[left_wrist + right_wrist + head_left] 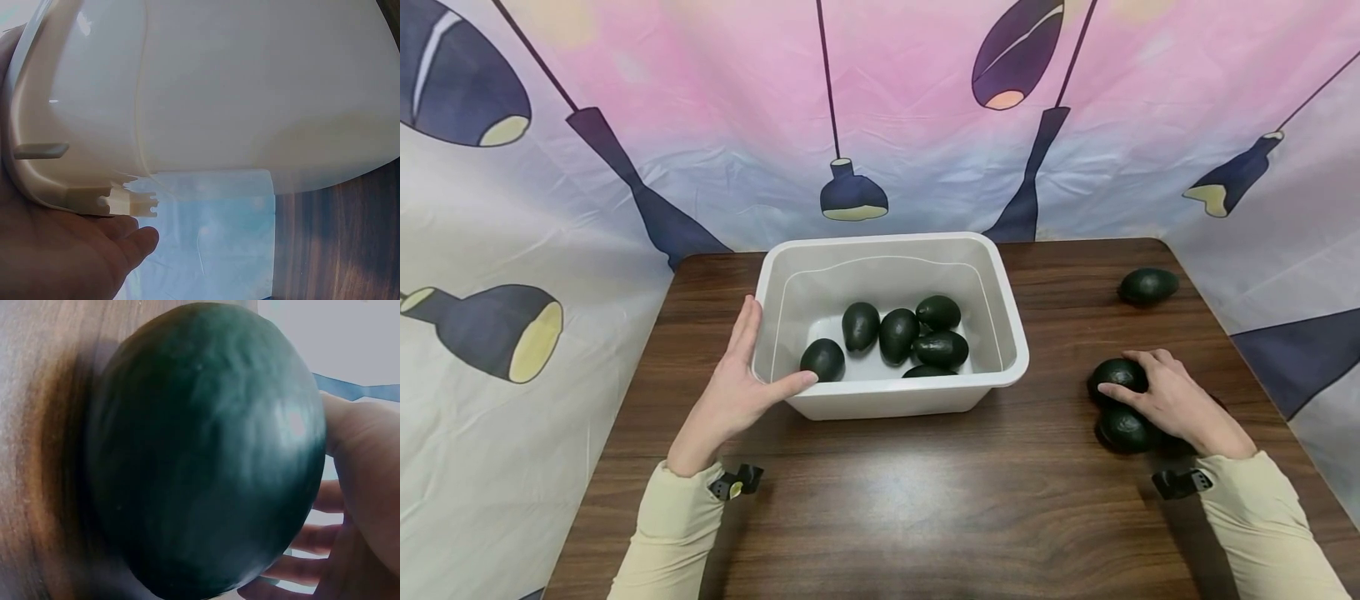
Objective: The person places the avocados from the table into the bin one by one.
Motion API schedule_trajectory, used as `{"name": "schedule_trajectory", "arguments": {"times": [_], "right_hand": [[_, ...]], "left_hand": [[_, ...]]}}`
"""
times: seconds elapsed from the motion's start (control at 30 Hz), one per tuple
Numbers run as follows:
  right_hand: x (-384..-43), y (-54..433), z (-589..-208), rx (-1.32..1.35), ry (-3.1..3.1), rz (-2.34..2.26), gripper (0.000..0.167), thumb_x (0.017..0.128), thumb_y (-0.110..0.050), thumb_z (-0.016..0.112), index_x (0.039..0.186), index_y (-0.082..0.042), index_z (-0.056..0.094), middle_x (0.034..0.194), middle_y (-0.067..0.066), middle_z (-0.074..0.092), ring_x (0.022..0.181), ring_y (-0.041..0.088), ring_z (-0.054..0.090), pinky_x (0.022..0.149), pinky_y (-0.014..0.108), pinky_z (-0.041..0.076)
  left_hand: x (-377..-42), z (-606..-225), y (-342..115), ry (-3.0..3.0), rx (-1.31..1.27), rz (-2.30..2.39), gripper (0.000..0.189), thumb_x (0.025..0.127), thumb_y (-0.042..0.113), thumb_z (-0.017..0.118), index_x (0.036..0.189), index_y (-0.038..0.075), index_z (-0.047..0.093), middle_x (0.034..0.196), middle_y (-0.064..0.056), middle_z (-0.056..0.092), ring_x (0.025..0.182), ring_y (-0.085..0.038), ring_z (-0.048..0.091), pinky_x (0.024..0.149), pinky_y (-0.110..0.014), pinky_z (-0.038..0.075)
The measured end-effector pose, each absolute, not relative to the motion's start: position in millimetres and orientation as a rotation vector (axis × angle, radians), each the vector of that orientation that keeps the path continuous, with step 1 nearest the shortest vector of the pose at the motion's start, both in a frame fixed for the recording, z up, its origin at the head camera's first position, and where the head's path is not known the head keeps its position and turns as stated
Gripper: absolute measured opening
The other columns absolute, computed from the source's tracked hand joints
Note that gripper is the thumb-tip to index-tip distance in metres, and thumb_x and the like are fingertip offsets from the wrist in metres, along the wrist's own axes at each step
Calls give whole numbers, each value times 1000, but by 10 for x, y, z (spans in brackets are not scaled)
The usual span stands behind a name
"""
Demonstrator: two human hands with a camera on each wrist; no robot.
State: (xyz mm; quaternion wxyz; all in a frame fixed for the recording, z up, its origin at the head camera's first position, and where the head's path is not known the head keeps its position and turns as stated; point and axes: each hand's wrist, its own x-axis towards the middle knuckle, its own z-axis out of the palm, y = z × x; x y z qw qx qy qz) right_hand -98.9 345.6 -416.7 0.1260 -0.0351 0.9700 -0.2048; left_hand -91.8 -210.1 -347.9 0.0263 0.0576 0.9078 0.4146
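Left hand: spread against white rectangular plastic tub. Right hand: gripped dark-green oval avocado; likely wanted steady lifting.

Tub on table, cloth behind.
In tub: six visible avocados. At tub's left end: left hand. Right of tub: right hand on avocado, lone avocado behind.

No readable text or labels anywhere.
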Motion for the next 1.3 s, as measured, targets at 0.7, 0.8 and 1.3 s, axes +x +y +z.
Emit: {"name": "schedule_trajectory", "arguments": {"times": [0.7,0.8,1.3], "right_hand": [[-1077,3408,-3951,-163,2931,-638,82,94,-52,58,137,15,37,130,40,32,120,61,26,90,70,28],[-1110,3363,-3807,-186,2977,-661,80,94,-49,60,138,13,37,131,39,32,121,61,26,89,69,27],[-1243,2856,-3078,-547,3263,-842,67,85,-30,77,136,3,48,132,24,43,120,42,37,88,57,35]], "left_hand": [[-899,-3453,-2096,2784,158,1310,116,77,49,80,156,27,-1,158,20,-9,147,-22,-1,110,-63,14],[-900,-3458,-2104,2792,162,1302,116,77,49,80,156,25,-1,159,19,-9,147,-23,-1,110,-63,15],[-905,-3442,-2085,2768,152,1316,116,76,49,80,156,29,-2,157,22,-9,147,-21,-1,110,-63,14]]}}
